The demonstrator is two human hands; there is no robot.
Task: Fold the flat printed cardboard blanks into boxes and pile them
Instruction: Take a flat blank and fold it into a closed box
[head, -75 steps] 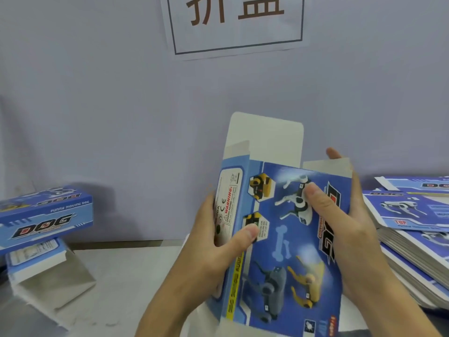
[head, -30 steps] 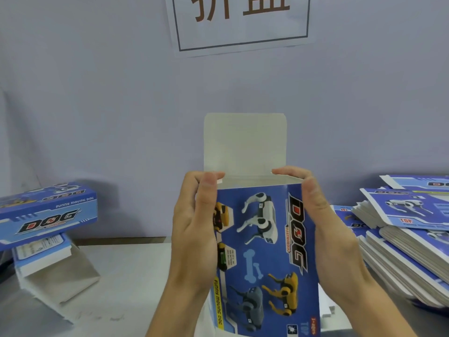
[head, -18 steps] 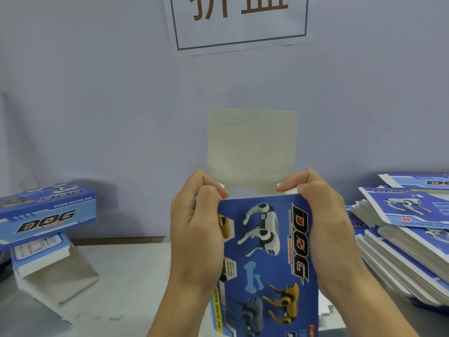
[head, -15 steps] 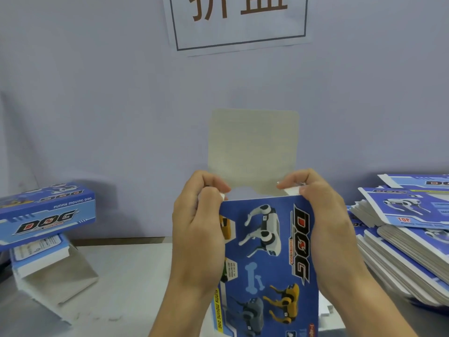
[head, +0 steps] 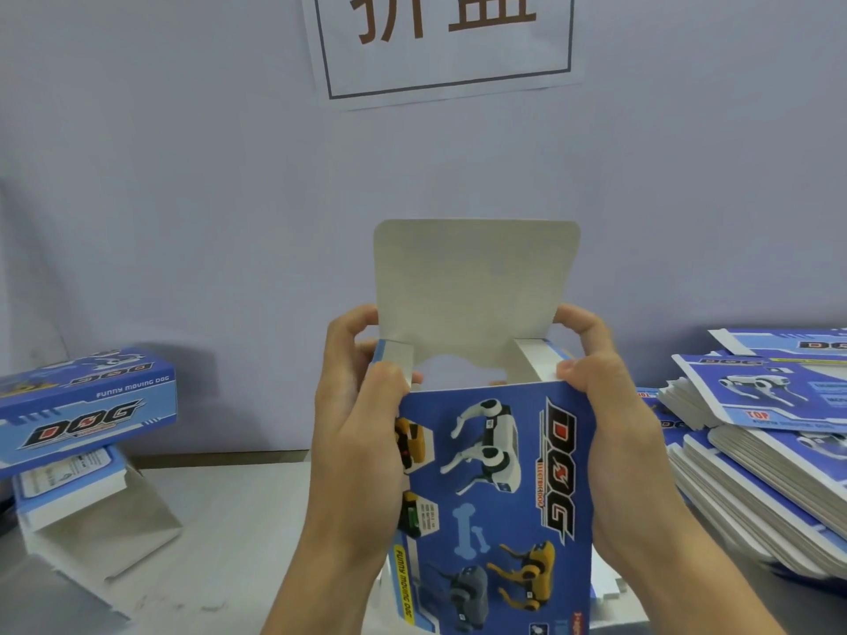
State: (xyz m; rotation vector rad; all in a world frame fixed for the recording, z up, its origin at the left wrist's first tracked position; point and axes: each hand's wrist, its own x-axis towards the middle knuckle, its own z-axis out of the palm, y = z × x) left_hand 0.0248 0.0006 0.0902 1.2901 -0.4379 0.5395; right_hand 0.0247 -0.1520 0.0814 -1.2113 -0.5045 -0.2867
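I hold a blue printed "DOG" box (head: 499, 488) upright in front of me, its top end open. My left hand (head: 362, 433) grips its left edge, thumb on the small left side flap. My right hand (head: 609, 433) grips the right edge, thumb on the right side flap. Both side flaps lie folded inward over the opening. The large grey lid flap (head: 472, 286) stands straight up behind them. A thick stack of flat blue blanks (head: 770, 460) lies on the right. A folded box (head: 87, 405) rests on the left, on top of another open one (head: 78, 501).
A grey table (head: 229, 533) runs under everything. A pale wall stands close behind, with a paper sign (head: 444, 43) bearing large brown characters. The lower box on the left has its flaps spread toward the table's middle.
The box turned from slanted to upright and facing me. My hands moved to its top corners, then pushed the two side flaps inward; the lid flap stayed standing.
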